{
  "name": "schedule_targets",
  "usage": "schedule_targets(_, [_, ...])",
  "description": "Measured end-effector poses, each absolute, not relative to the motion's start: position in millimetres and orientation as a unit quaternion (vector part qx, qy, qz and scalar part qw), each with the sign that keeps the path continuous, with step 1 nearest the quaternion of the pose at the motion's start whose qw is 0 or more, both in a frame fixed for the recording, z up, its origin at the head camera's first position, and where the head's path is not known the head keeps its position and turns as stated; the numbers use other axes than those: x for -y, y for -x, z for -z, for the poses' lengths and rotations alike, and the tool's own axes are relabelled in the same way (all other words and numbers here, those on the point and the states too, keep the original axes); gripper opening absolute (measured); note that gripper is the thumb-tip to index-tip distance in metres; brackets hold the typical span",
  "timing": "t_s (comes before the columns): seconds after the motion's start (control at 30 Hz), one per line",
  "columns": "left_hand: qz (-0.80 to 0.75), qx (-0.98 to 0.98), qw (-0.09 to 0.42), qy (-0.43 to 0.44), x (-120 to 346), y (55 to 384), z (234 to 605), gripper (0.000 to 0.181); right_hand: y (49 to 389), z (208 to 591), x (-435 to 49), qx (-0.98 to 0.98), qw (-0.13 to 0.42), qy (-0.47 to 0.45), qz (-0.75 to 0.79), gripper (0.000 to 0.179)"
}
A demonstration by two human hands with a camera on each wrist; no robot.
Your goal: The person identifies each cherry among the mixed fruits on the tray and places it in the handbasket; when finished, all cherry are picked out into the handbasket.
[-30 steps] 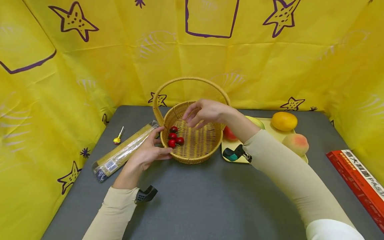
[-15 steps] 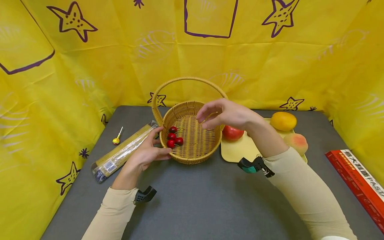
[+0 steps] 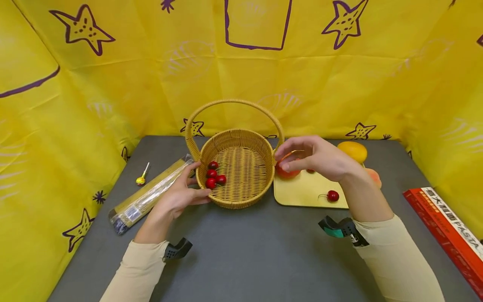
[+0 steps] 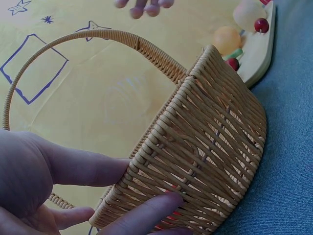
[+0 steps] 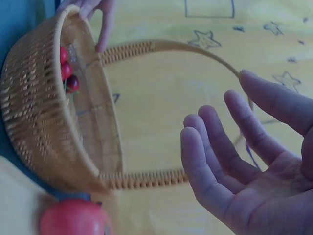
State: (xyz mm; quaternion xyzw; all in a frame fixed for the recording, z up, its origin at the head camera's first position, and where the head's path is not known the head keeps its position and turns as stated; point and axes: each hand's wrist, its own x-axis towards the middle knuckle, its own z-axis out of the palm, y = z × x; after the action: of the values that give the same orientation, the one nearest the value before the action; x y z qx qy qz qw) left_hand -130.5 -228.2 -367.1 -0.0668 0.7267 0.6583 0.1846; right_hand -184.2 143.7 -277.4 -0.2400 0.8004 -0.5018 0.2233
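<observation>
My left hand (image 3: 179,195) holds the left side of a round wicker basket (image 3: 241,201) with a tall handle. In the left wrist view, one digit (image 4: 93,169) reaches the rim while another lies along the woven outer wall. Several red cherries (image 3: 211,173) lie inside the basket at its left. My right hand (image 3: 320,159) hangs above the yellow tray (image 3: 298,193), fingers loosely bent and nothing between them. Beneath its fingertips, partly covered, is a red apple-like fruit (image 3: 288,170). A single cherry (image 3: 333,196) with its stem lies on the tray.
A mango (image 3: 352,151) and a partly hidden peach (image 3: 373,177) are at the tray's right. Left of the basket lie a clear-wrapped long pack (image 3: 151,195) and a lollipop (image 3: 141,179). A red pasta box (image 3: 445,230) lies at the far right. Yellow cloth stands behind.
My right hand has moved from over the basket to the right, above the tray, uncovering the lone cherry. The left hand stays at the basket. The head view has shifted slightly.
</observation>
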Motion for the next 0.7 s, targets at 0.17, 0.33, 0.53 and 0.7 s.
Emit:
schedule_targets(0.17, [-0.659,-0.726,0.184,0.068,229.1,128.0,368.3,0.097,175.0,296.2,-166.9,-0.802,0.208,0.217,0.517,0.032])
schedule_targets(0.33, [-0.662,-0.724,0.184,0.066,228.9,128.0,368.4,0.097,167.7,317.3,-191.1,-0.806,0.183,0.208,0.523,0.031])
schedule_targets(0.53, [-0.662,-0.724,0.183,0.065,229.1,129.6,369.4,0.097,162.5,332.8,-214.5,-0.813,0.170,0.180,0.527,0.032])
schedule_targets(0.7, [-0.659,-0.726,0.183,0.066,229.8,130.6,369.5,0.096,158.8,339.8,-232.1,-0.828,0.176,0.144,0.513,0.035])
